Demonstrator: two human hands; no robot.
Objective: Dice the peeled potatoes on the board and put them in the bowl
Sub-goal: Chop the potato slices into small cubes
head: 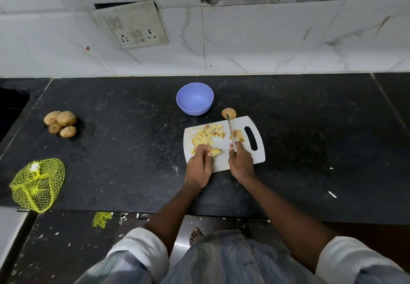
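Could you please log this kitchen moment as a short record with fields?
left hand: holds a potato piece on the white plastic cutting board
right hand: grips the steel knife
diced potato pile: on board
lilac plastic bowl: empty, behind board
whole brown potatoes: far left on counter

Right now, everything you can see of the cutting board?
The cutting board is a white, plastic-looking rectangle with rounded corners and a dark slot handle at its right end. It lies flat and slightly skewed on the black counter, just in front of the blue bowl. Potato pieces lie on it. The left hand holds a piece on it; the right hand holds a knife over it.
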